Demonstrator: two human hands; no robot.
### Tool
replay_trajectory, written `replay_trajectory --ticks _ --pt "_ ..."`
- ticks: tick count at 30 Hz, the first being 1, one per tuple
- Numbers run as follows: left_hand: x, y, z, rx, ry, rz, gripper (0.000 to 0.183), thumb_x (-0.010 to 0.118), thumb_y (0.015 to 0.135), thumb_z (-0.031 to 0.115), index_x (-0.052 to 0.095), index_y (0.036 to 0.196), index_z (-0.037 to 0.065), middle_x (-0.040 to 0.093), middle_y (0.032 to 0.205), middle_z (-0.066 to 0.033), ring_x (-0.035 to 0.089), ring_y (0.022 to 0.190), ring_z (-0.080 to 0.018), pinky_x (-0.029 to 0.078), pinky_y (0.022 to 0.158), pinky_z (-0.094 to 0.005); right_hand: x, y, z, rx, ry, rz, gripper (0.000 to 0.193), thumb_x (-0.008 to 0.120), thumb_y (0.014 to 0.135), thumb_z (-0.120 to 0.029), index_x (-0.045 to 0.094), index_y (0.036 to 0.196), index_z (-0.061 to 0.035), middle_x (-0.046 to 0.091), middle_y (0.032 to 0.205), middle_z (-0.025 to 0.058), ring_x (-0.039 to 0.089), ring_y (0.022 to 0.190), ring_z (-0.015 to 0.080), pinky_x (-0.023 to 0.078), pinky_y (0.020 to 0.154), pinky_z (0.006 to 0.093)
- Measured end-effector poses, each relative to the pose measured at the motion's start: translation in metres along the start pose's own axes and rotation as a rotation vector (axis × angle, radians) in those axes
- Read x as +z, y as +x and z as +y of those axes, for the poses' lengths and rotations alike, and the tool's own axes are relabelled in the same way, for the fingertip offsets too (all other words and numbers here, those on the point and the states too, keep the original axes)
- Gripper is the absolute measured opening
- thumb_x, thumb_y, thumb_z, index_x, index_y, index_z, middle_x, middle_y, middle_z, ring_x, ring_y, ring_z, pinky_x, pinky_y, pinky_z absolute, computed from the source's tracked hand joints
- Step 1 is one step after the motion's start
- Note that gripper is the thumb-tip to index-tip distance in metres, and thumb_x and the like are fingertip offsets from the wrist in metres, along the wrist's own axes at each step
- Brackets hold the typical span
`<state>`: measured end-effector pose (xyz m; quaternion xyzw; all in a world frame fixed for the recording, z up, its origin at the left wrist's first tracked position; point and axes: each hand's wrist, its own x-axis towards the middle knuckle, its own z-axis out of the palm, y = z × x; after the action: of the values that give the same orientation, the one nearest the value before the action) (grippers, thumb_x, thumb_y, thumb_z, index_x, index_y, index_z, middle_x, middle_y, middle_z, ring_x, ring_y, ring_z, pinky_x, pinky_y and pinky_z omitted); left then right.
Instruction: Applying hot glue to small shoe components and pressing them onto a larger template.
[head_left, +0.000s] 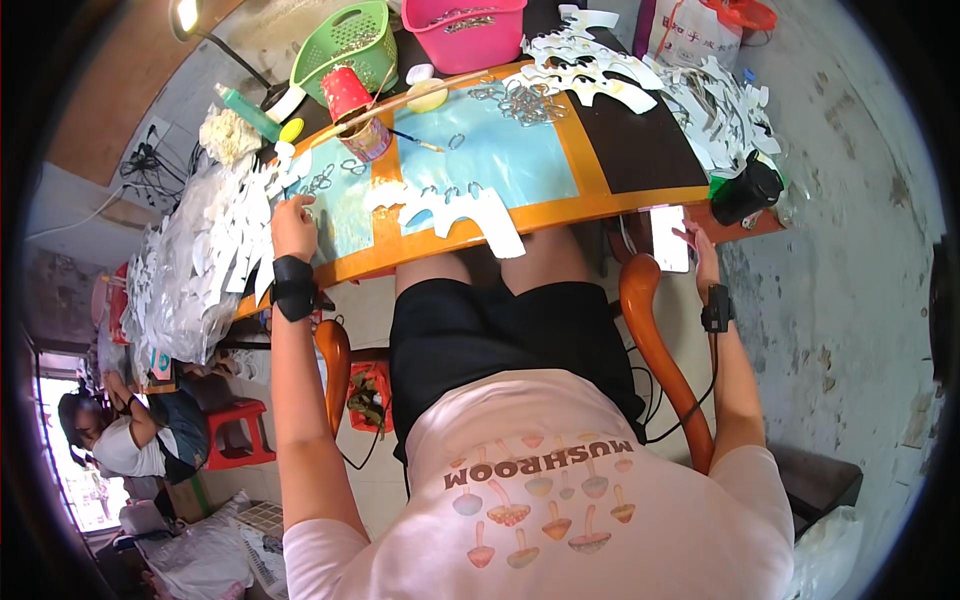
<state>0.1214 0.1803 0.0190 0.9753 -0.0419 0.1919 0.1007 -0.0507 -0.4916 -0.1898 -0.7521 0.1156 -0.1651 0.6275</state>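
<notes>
Left hand is resting at the worktable's left side, beside white cutouts; right hand is overlapping the lit phone's right edge, near right. Cannot tell either hand's finger closure.

Toward ten o'clock, whatever is touched by the fingertips of the bare left hand is too small to be told. Between two and three, the bright white rectangular screen is washed out, and its contact with the bare right hand cannot be made out. At twelve, the pink plastic basket is cut off by the upper edge; the wearer's lower legs are hidden beneath the orange-edged table. Near eight, the hands of the white-shirted seated person are blurred.
</notes>
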Motion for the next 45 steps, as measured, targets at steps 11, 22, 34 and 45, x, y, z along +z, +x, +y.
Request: replay_trajectory --ticks 11,22,34,45 --pt "-0.025 -0.046 0.06 -0.019 -0.62 0.048 0.031 0.058 0.092 -0.006 0.069 0.119 0.003 0.067 0.105 -0.0052 0.06 0.083 -0.012 0.049 0.076 -0.0257 -0.014 -0.011 -0.018 0.063 -0.124 -0.008 0.064 0.027 0.11 -0.046 0.064 0.13 0.0025 0.076 0.101 0.0176 0.063 0.118 0.023 0.03 0.116 0.0414" --pt "-0.056 -0.072 0.127 -0.191 -1.194 -0.062 0.016 0.058 0.103 0.007 0.07 0.112 0.0 0.068 0.103 -0.0016 0.057 0.09 -0.0078 0.045 0.081 -0.0242 -0.016 -0.008 -0.007 -0.022 -0.269 0.008 0.054 0.031 0.111 -0.039 0.063 0.129 0.0014 0.072 0.12 0.0146 0.063 0.121 0.0281 0.029 0.119 0.0433" --pt "-0.079 -0.08 0.171 -0.144 -1.348 -0.368 0.019 0.057 0.099 0.005 0.07 0.112 -0.001 0.069 0.105 -0.0053 0.06 0.093 -0.0105 0.046 0.088 -0.0257 0.019 0.0 -0.196 -0.327 -0.131 0.283 0.045 0.035 0.108 -0.025 0.067 0.118 0.0044 0.075 0.105 0.0141 0.064 0.111 0.0232 0.028 0.12 0.0467" --pt "-0.07 -0.075 0.264 0.188 -1.328 -0.651 0.071 0.088 0.075 0.024 0.057 0.135 0.001 0.069 0.111 -0.0083 0.061 0.099 -0.0169 0.047 0.092 -0.0317 0.26 0.043 -0.373 -1.154 -0.675 0.072 0.022 0.071 0.084 -0.01 0.071 0.105 -0.0087 0.071 0.1 0.0035 0.062 0.112 0.027 0.026 0.119 0.0634"
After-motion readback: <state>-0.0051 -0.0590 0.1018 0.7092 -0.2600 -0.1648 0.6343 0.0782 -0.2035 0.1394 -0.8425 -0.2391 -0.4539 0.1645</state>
